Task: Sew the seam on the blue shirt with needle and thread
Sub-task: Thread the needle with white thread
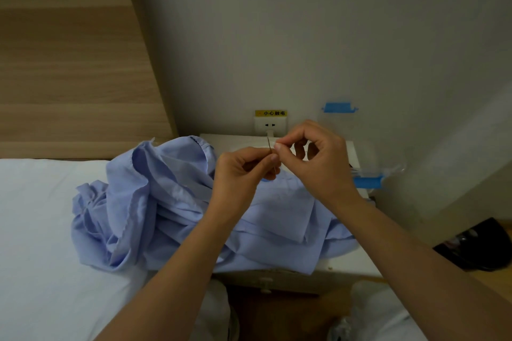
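My left hand (241,171) and right hand (313,155) both pinch the thin metal needle (269,144) above the crumpled light-blue cotton shirt (166,202) on the white bench (347,266); thread unseen, seam judged unstarted.

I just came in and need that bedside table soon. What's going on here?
A person holds a needle up over the table. The left hand pinches its shaft and the right hand pinches at its upper end, probably threading it, though any thread is too fine to see. The blue shirt lies crumpled across the white nightstand and the bed, in neither hand, so stitching is not under way.
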Available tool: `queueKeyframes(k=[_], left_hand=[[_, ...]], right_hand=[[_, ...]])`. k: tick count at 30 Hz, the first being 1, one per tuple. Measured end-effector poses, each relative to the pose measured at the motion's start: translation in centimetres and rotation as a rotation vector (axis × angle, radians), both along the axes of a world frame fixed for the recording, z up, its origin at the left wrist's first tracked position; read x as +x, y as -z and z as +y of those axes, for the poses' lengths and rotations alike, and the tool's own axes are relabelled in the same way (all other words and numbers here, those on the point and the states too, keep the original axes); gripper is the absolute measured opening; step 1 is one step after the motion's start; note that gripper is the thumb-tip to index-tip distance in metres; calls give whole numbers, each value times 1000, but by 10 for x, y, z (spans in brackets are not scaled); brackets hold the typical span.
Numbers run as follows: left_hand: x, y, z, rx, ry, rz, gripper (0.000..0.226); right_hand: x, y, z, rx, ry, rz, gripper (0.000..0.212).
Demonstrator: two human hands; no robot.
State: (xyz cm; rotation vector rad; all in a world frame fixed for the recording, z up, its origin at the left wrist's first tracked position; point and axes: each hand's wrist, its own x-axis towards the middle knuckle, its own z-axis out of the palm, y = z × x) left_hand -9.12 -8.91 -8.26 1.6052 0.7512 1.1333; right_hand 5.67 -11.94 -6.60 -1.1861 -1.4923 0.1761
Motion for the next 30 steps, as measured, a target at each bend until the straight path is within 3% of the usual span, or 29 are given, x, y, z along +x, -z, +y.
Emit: queueKeyframes(k=[30], left_hand=[[2,2,-2,9,22,-46,21]], right_hand=[[0,2,1,27,5,-36,18]])
